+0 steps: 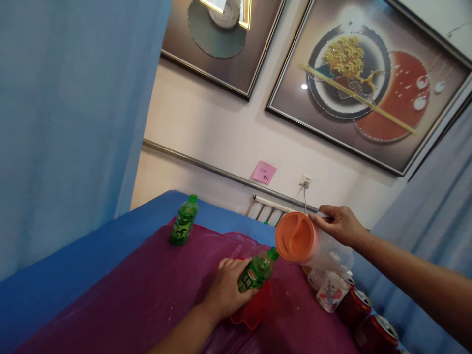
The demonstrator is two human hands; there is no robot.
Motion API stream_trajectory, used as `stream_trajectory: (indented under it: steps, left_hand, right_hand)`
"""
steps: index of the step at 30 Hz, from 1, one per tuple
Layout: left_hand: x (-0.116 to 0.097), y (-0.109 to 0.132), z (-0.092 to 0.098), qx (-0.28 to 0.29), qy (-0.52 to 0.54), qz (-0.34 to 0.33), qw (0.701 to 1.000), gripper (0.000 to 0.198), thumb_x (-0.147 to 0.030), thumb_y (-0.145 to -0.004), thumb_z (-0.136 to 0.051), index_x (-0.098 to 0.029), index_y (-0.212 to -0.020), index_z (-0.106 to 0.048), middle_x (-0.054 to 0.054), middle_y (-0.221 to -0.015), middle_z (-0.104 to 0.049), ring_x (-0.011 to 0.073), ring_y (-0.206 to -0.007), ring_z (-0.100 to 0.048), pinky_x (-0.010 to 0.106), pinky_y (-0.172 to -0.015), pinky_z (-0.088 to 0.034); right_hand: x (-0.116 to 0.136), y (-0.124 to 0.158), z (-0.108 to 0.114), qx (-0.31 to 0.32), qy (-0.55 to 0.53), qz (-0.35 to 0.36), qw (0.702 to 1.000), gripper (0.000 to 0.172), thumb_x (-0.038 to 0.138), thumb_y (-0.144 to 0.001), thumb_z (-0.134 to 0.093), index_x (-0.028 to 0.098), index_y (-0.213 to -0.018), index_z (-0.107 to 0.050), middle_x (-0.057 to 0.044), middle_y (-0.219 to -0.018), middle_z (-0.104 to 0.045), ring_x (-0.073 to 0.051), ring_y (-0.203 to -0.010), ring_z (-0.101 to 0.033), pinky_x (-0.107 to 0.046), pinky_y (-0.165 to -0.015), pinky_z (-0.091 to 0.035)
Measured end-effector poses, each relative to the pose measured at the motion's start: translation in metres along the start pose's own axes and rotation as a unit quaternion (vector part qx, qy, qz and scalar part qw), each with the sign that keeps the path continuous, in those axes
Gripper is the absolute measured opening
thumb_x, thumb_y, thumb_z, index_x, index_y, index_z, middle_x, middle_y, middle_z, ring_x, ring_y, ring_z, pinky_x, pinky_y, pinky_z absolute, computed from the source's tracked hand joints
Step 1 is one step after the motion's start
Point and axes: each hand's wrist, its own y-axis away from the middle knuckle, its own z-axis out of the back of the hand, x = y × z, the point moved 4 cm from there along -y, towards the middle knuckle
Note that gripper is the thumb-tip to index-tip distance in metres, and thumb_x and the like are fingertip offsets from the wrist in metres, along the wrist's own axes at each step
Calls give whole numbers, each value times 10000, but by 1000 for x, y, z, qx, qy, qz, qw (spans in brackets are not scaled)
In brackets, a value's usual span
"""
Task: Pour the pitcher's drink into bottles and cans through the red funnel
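My left hand [225, 290] is closed around a green bottle [257, 271] with a green cap, holding it over a red scalloped bowl [255, 309] on the purple sheet [147, 290]. My right hand [341, 225] grips the handle of a clear pitcher [328, 255] with an orange lid [297, 237]. The pitcher is tipped on its side, its lid facing me, just right of the bottle's cap. A second green bottle [183, 221] stands alone farther left on the sheet.
A blue table cover [73, 260] lies under the purple sheet. Red drink cans [363, 314] and a patterned clear cup [332, 292] stand at the right. Blue curtains hang left and right. Framed pictures, a pink note [264, 172] and a wall socket [306, 182] are behind.
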Motion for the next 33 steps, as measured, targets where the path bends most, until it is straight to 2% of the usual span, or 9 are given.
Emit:
stream_trajectory:
  steps: [18, 33]
  left_hand:
    - [1, 0, -2, 8, 11, 1, 1000, 622, -254, -677, -789, -271, -1277, -628, 43, -1209, -723, 287, -1112, -612, 466, -1069, -341]
    - [3, 0, -3, 1, 11, -3, 1000, 625, -248, -673, -807, -255, -1271, -628, 46, -1200, -722, 285, -1109, -611, 470, -1065, -329]
  right_hand:
    - [-1, 0, 0, 4, 2, -3, 1000, 546, 649, -844, -554, 248, -562, -314, 62, -533, -258, -101, -508, -268, -255, -475, -209]
    - [0, 1, 0, 8, -6, -11, 1000, 513, 603, -836, -559, 254, -581, -283, 67, -556, -224, -99, -516, -248, -256, -476, -195]
